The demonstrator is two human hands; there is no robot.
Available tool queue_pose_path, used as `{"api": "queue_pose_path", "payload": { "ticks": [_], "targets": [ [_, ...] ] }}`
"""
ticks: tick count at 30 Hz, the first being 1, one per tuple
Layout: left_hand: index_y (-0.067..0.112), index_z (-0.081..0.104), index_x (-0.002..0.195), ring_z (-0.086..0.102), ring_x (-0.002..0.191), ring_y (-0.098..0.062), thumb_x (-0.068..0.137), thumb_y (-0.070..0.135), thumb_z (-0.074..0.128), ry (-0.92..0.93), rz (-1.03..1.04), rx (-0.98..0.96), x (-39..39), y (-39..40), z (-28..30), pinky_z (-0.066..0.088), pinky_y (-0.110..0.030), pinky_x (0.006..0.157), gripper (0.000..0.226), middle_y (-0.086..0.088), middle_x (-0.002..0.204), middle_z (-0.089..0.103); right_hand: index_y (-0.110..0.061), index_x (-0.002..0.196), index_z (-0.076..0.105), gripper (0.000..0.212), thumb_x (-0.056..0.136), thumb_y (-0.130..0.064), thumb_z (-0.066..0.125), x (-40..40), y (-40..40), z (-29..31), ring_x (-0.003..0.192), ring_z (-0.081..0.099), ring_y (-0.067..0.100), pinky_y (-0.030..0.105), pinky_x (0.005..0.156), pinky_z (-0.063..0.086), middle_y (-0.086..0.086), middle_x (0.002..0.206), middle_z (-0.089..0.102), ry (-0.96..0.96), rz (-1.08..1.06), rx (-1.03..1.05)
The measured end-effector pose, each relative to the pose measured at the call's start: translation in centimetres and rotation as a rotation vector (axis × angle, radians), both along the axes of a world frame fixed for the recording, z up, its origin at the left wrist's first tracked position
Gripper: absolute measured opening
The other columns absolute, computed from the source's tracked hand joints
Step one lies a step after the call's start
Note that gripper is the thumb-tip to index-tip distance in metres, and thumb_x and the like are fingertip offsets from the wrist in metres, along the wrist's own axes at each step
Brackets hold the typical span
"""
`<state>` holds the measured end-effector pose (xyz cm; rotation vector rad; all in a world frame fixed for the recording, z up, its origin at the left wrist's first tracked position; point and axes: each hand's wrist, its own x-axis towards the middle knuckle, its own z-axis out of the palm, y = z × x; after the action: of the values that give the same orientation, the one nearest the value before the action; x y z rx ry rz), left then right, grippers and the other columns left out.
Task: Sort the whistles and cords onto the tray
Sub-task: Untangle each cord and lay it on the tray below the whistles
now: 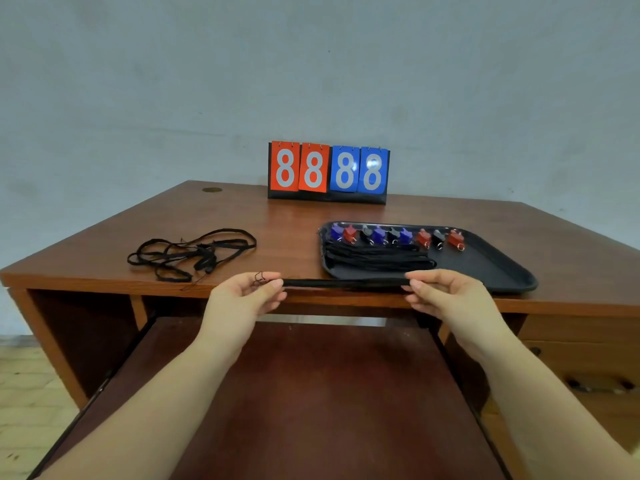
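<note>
While pinching a folded cord taut: left hand, right hand, level before the tray.

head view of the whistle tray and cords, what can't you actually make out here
- Cords on the tray: a dark bundle on the black tray; count unreadable.
- Tangled cords on the desk: overlapping loops, number unclear.
- Held cord: ends hidden inside left hand and right hand.
- Whistles: too small for detail.
</note>
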<state>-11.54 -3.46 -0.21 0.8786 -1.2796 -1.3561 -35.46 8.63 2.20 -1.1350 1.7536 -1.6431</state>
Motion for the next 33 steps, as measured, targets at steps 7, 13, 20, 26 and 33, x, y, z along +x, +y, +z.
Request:
{"api": "queue_pose_path", "payload": {
  "ticks": [7, 13, 20, 26, 33],
  "targets": [
    [0.025, 0.069, 0.084, 0.069, 0.079, -0.011, 0.081, 0.015, 0.07, -0.308, 0.029, -0.233, -4.3, -0.9, 2.3, 0.053, -0.023, 0.076, 0.009, 0.003, 0.079, 0.072, -0.012, 0.09, 0.07, 0.007, 0.084, -0.011, 0.068, -5.0, -1.0, 3.5, 0.074, 0.067, 0.007, 0.016, 0.072, 0.05, 0.004, 0.083, 0.072, 0.363, -0.107, 0.177],
    [0.032, 0.068, 0.078, 0.061, 0.078, 0.001, 0.079, 0.025, 0.073, -0.527, 0.086, -0.362, -7.6, -2.1, 2.4, 0.041, -0.005, 0.07, 0.008, 0.015, 0.078, 0.068, -0.02, 0.084, 0.07, 0.003, 0.082, -0.02, 0.071, -8.6, -2.9, 3.0, 0.081, 0.06, 0.005, 0.013, 0.061, 0.038, -0.005, 0.084, 0.068, 0.55, -0.128, 0.374],
    [0.022, 0.07, 0.077, 0.058, 0.075, -0.004, 0.082, 0.027, 0.07, -0.825, 0.023, -0.368, -9.2, -4.6, 3.4, 0.036, -0.013, 0.059, 0.007, 0.009, 0.076, 0.066, -0.026, 0.08, 0.063, 0.009, 0.084, -0.022, 0.069, -9.4, -4.9, 2.2, 0.074, 0.055, 0.001, 0.013, 0.058, 0.036, -0.01, 0.08, 0.062, 0.617, -0.127, 0.465],
    [0.025, 0.07, 0.084, 0.054, 0.069, -0.003, 0.084, 0.02, 0.066, -0.867, 0.069, -0.389, -10.2, -5.1, 2.5, 0.035, -0.015, 0.056, 0.006, 0.006, 0.077, 0.064, -0.028, 0.085, 0.063, 0.005, 0.085, -0.025, 0.067, -9.2, -5.2, 1.5, 0.079, 0.057, 0.005, 0.023, 0.069, 0.043, -0.009, 0.084, 0.063, 0.598, -0.182, 0.463],
    [0.03, 0.046, 0.106, 0.051, 0.079, -0.008, 0.077, 0.034, 0.073, -0.694, 0.089, -0.38, -8.5, -4.5, 2.3, 0.035, -0.019, 0.062, 0.04, 0.007, 0.091, 0.052, -0.025, 0.099, 0.051, 0.029, 0.08, -0.033, 0.071, -9.0, -4.5, 1.6, 0.091, 0.054, 0.011, 0.025, 0.073, 0.039, -0.006, 0.101, 0.059, 0.631, -0.207, 0.421]
  ]
}}
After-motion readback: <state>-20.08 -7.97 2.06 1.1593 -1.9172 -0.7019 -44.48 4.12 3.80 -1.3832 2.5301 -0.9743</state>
